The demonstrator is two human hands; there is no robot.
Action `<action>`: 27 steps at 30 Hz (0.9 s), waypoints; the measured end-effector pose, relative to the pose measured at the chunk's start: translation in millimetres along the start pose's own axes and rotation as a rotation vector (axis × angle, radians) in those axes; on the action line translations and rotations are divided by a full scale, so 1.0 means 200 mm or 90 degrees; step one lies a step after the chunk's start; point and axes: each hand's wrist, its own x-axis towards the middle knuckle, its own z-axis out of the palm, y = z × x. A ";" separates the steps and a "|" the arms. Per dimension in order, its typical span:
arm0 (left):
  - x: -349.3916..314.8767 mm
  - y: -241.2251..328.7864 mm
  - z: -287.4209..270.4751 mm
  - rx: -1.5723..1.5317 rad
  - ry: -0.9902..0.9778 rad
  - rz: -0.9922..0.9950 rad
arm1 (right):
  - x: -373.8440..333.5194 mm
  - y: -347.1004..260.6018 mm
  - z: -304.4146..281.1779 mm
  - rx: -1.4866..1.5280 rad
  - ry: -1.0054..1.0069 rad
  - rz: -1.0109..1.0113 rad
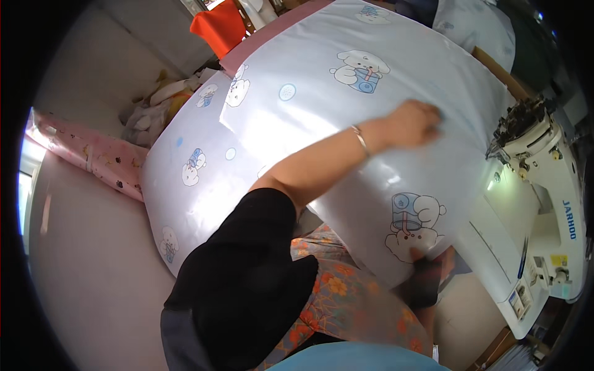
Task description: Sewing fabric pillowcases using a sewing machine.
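Note:
A large, shiny pale sheet (291,161) with cartoon white dogs and blue cups spreads across the middle, its near corner hanging over my lap. Across it reaches my left arm in a black sleeve, a bracelet at the wrist. My left hand (413,125) is over the right part of the sheet, fingers bent and smeared by motion; whether they grip the cloth cannot be made out. At the near right edge my right hand (444,264) has its thumb on the sheet and closes on that edge. Dark cloth partly hides this hand.
A white sewing machine (560,204) stands close on the right, its needle area lit. A pink printed cloth (93,151) hangs at the left. Beyond the sheet is a red-orange item (218,29), with piled cloth (162,102) below left. Floral fabric (346,297) covers my lap.

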 end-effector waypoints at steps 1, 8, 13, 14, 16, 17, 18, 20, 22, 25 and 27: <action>-0.06 -0.09 -0.15 0.087 0.028 -0.055 | 0.01 -0.03 0.01 0.014 0.016 0.057; -0.81 -0.67 -0.84 0.535 0.080 -0.562 | 0.01 -0.08 0.08 0.038 0.024 0.061; -0.83 -0.73 -0.85 0.573 0.081 -0.590 | -0.04 -0.03 0.06 -0.051 0.029 0.092; -0.78 -0.70 -0.84 0.560 0.074 -0.582 | -0.05 -0.04 0.05 -0.109 0.039 0.138; -0.63 -0.63 -0.77 0.431 -0.010 -0.593 | -0.07 -0.01 0.04 -0.095 0.012 0.152; -0.54 -0.57 -0.65 0.408 0.026 -0.460 | -0.09 0.00 0.02 -0.074 -0.023 0.161; -0.47 -0.46 -0.52 0.382 0.065 -0.329 | -0.10 0.04 0.01 -0.048 -0.057 0.171; -0.26 -0.15 -0.23 0.200 0.055 -0.063 | -0.13 0.09 -0.03 0.001 -0.107 0.191; -0.12 0.21 -0.02 0.155 0.007 0.033 | -0.14 0.14 -0.06 0.069 -0.167 0.199; -0.02 0.43 0.17 0.132 -0.046 0.113 | -0.09 -0.10 -0.05 -0.035 -0.208 -0.031; 0.01 0.52 0.24 0.116 -0.062 0.126 | -0.13 -0.09 -0.06 0.012 -0.222 0.100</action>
